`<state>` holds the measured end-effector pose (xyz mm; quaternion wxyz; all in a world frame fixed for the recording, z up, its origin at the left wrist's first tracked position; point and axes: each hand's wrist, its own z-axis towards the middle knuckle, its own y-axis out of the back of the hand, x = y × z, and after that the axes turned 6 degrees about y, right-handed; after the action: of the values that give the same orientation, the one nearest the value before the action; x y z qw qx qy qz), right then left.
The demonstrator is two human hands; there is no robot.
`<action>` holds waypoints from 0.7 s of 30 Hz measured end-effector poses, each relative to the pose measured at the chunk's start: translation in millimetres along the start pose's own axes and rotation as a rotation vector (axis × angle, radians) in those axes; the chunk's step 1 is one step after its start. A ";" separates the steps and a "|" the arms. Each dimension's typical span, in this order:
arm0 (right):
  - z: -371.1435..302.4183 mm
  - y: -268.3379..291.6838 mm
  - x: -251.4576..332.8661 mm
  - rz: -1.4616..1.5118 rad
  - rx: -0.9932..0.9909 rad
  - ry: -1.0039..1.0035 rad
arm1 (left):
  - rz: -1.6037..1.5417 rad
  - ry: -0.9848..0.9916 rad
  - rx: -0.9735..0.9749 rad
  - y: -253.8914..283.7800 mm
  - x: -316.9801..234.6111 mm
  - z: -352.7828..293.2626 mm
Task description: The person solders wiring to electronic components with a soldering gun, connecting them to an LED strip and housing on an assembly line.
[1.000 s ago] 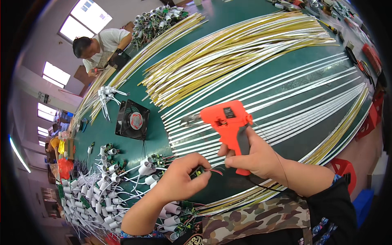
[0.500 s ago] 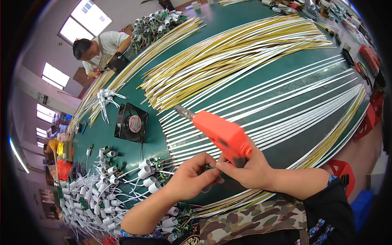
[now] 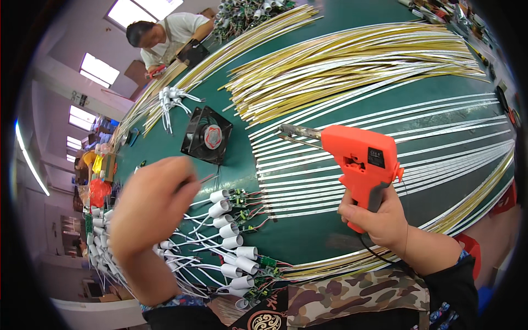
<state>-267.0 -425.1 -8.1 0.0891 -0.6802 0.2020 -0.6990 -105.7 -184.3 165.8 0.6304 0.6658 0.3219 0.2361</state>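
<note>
My right hand [image 3: 382, 217] is wrapped round the handle of a red soldering gun [image 3: 360, 151]. Its metal tip [image 3: 300, 132] points left, over the ends of white LED strips [image 3: 330, 159] laid side by side on the table. My left hand [image 3: 154, 206], blurred by motion, is raised over the left side with its fingers curled in. A thin reddish wire end shows beside its fingers; what it holds is hidden. Below it lie white lamp-base housings [image 3: 220, 208] on white cords, with small green circuit boards [image 3: 240, 199], some wired to the strip ends.
A black cooling fan [image 3: 206, 136] stands beyond my left hand. Bundles of yellow and white strips [image 3: 352, 66] cover the far table, and another bundle [image 3: 341, 267] runs along the near edge. Across the table a person [image 3: 170, 38] works. Tools [image 3: 440, 16] lie at the far right.
My hands were close together near the strip ends; now they are apart. The left has swung left over the housings, and the right has turned the soldering gun more level. The view has shifted.
</note>
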 end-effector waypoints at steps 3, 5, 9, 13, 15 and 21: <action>-1.9 -5.1 -1.7 -0.016 0.045 -0.013 | -0.179 0.002 0.170 -75.3 56.1 18.7; -2.5 -7.8 -3.9 -0.049 0.031 -0.021 | -0.460 0.190 0.336 -118.3 78.9 27.3; -0.7 -4.4 -6.2 -0.030 0.018 -0.056 | -0.500 0.235 0.393 -145.9 82.3 30.2; 2.6 -5.9 -6.9 -0.055 0.031 -0.054 | -0.441 0.106 0.420 -147.8 84.6 31.4; 3.2 -6.8 -7.0 -0.039 0.022 -0.037 | -0.446 0.057 0.433 -146.6 83.6 32.0; 3.2 -1.6 -15.3 -0.061 0.010 -0.025 | -0.474 0.052 0.641 -139.7 77.9 32.7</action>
<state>-262.7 -418.1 -21.5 0.0734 -0.6941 0.1766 -0.6940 -47.4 -150.5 17.1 0.4194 0.7296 0.5400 -0.0115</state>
